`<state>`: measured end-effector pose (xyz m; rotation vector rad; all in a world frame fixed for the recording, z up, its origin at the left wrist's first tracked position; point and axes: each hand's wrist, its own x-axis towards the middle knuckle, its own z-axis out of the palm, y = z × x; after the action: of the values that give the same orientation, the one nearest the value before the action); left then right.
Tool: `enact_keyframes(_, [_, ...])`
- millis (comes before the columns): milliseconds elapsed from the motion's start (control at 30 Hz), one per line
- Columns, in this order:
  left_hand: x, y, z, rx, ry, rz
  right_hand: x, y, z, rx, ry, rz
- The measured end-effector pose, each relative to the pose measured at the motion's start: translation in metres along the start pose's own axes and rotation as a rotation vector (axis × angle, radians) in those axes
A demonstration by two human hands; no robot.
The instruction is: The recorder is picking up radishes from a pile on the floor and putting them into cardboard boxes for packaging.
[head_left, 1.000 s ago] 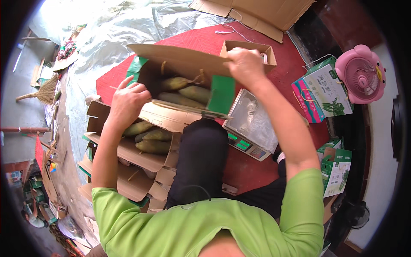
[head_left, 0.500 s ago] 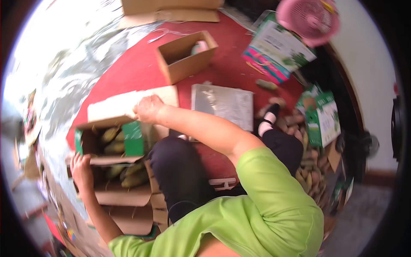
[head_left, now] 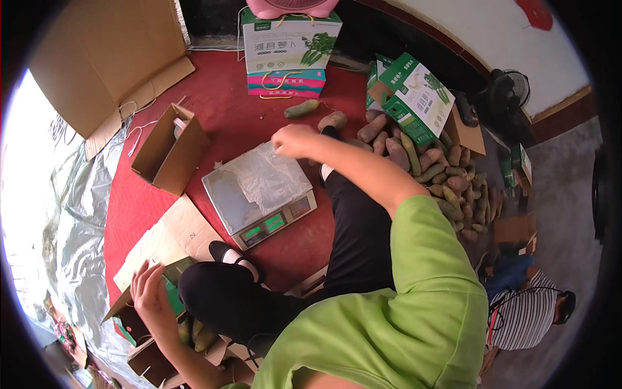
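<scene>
Fingers (head_left: 148, 279) of the left hand (head_left: 152, 303) are spread a little wide, right next to the flaps of a brown box (head_left: 121, 305); we cannot tell if they touch it. This box is low on the left, by the knee (head_left: 207, 290), and long green vegetables (head_left: 205, 338) show just below it. The right hand (head_left: 297, 141) has its fingers curled in, at the far right corner of a scale (head_left: 227, 201). We cannot tell if they hold any of the clear plastic (head_left: 272, 174) on top. The scale has a green lit screen (head_left: 264, 227), too small for us to read. At the far side, a white and green box (head_left: 291, 57) has big dark writing and a picture of leafy plants. Under it, a pink and blue box (head_left: 288, 84) has small print. To the right, we see a tilted green box (head_left: 405, 74) with the same kind of picture and writing, against a big pile of vegetables (head_left: 453, 181).
</scene>
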<state>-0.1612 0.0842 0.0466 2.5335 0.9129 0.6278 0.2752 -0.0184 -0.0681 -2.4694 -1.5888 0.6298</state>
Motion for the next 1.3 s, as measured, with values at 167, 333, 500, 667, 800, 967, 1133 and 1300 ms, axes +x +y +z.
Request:
enact_keyframes(167, [0.058, 0.114, 0.051, -0.082, -0.197, 0.291, -0.054, 0.146, -0.010, 0.058, 0.247, 0.236])
enact_keyframes(333, [0.070, 0.150, 0.121, -0.226, -0.428, 0.374, -0.109, 0.233, 0.020, 0.172, 0.407, 0.449])
enact_keyframes(500, [0.070, 0.123, 0.169, -0.007, -0.629, 0.240, -0.138, 0.318, 0.059, 0.528, 0.429, 0.962])
enact_keyframes(667, [0.079, 0.120, 0.189, -0.058, -0.651, 0.138, -0.134, 0.412, 0.093, 0.484, 0.505, 0.974])
enact_keyframes(800, [0.086, 0.120, 0.201, 0.035, -0.684, 0.106, -0.104, 0.435, 0.091, 0.454, 0.537, 0.954])
enact_keyframes(967, [0.094, 0.123, 0.213, 0.097, -0.761, 0.070, -0.074, 0.435, 0.066, 0.578, 0.542, 1.091])
enact_keyframes(1133, [0.099, 0.125, 0.222, 0.117, -0.829, 0.070, -0.072, 0.429, 0.039, 0.826, 0.478, 1.185])
enact_keyframes(1300, [0.096, 0.124, 0.227, 0.122, -0.855, 0.075, -0.074, 0.453, 0.043, 1.108, 0.534, 1.120])
